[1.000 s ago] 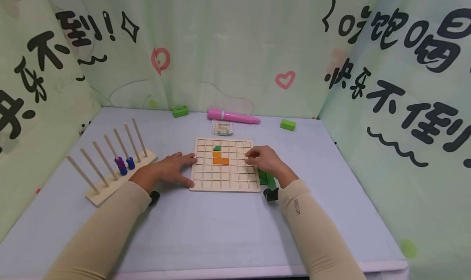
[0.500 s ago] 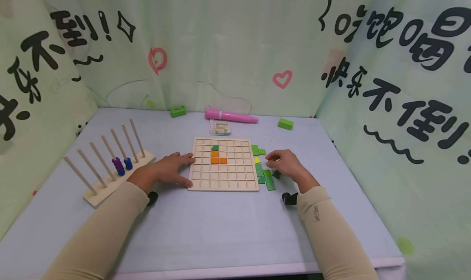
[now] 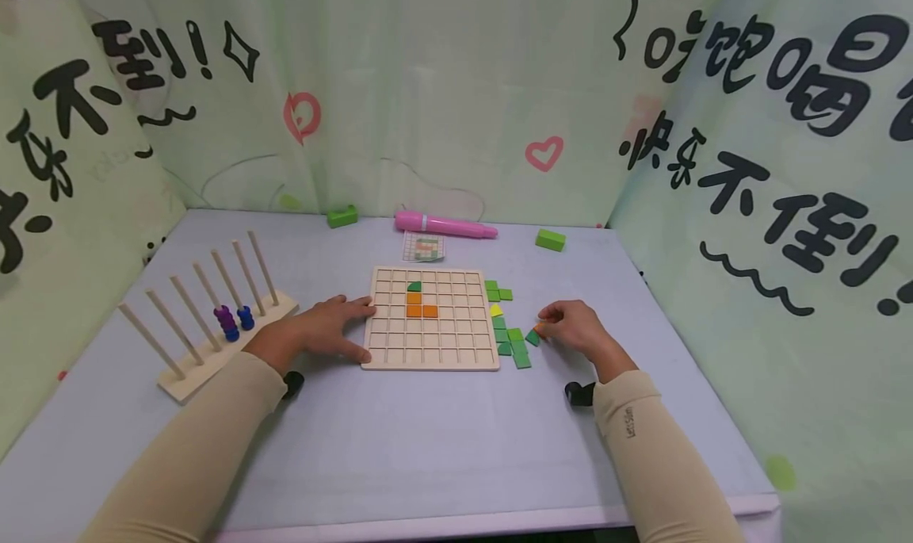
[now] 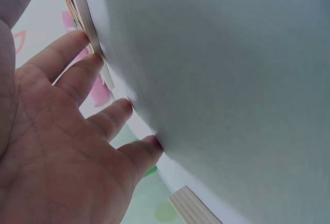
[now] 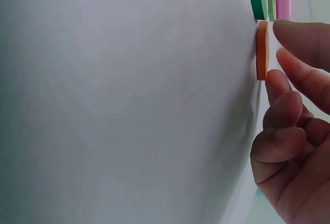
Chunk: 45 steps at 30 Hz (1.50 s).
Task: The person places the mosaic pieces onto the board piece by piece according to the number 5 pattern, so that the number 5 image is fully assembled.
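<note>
My left hand [image 3: 321,327] rests at the left side of a wooden grid board [image 3: 464,341], its spread fingers and thumb touching the edge. In the left wrist view, two fingertips of this hand [image 4: 72,131] meet the board's side [image 4: 88,17]. On the grid lie a green piece [image 3: 414,287] and several orange tiles [image 3: 414,311]. My right hand [image 3: 576,327] is right of the board, with thumb and fingertips at an orange tile [image 5: 262,51] on the table. I cannot tell if they pinch it. A dark green triangular piece [image 3: 532,338] lies beside that tile.
Green tiles [image 3: 521,353] and a yellow piece [image 3: 496,310] lie along the board's right edge. A peg stand [image 3: 202,361] with purple and blue beads is at left. Behind the board are a pattern card [image 3: 424,247], a pink marker-like stick [image 3: 445,224] and green blocks [image 3: 550,239].
My right hand has moved from over the board's right edge to the orange tile farther right, uncovering the green and yellow pieces. My left hand stays at the board's left edge.
</note>
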Each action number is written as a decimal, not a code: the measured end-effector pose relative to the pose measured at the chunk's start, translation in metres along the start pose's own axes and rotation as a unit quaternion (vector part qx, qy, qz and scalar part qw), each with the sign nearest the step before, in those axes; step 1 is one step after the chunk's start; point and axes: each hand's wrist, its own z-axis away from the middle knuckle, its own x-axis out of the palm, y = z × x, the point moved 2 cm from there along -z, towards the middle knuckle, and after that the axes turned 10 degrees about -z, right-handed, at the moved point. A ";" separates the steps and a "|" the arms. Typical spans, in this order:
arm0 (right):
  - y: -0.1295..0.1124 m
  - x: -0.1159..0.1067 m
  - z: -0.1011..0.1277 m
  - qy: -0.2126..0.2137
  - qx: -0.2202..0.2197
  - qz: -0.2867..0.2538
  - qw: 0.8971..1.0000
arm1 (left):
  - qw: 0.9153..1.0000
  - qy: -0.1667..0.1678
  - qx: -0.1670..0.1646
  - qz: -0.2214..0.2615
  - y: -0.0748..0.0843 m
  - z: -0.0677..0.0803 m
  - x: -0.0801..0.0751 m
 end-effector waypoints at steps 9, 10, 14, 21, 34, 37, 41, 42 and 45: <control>0.002 0.003 -0.001 -0.001 0.051 0.019 0.999 | 1.000 -0.001 0.005 0.005 0.000 0.002 0.000; 0.002 0.003 -0.001 0.001 0.055 0.016 0.998 | 1.000 0.000 0.007 0.004 0.000 0.002 0.000; 0.000 0.003 -0.002 0.001 0.058 0.010 0.998 | 1.000 0.002 0.010 -0.001 0.001 0.002 -0.001; -0.002 0.005 -0.002 0.007 0.043 -0.003 0.999 | 1.000 0.002 0.012 0.001 0.001 0.002 -0.001; -0.010 0.006 -0.001 0.001 0.009 -0.032 0.999 | 1.000 0.004 0.010 0.006 0.003 0.005 -0.002; -0.018 0.009 -0.002 -0.002 0.001 -0.055 0.998 | 1.000 0.005 0.011 0.005 0.004 0.006 -0.002; -0.029 0.016 -0.004 -0.013 -0.005 -0.086 0.996 | 1.000 0.006 0.012 0.005 0.004 0.006 -0.002; -0.032 0.018 -0.004 -0.016 -0.007 -0.090 0.996 | 1.000 0.006 0.011 0.005 0.003 0.006 -0.002; -0.041 0.026 -0.005 -0.024 -0.019 -0.098 0.995 | 1.000 0.006 0.011 0.003 0.003 0.005 -0.001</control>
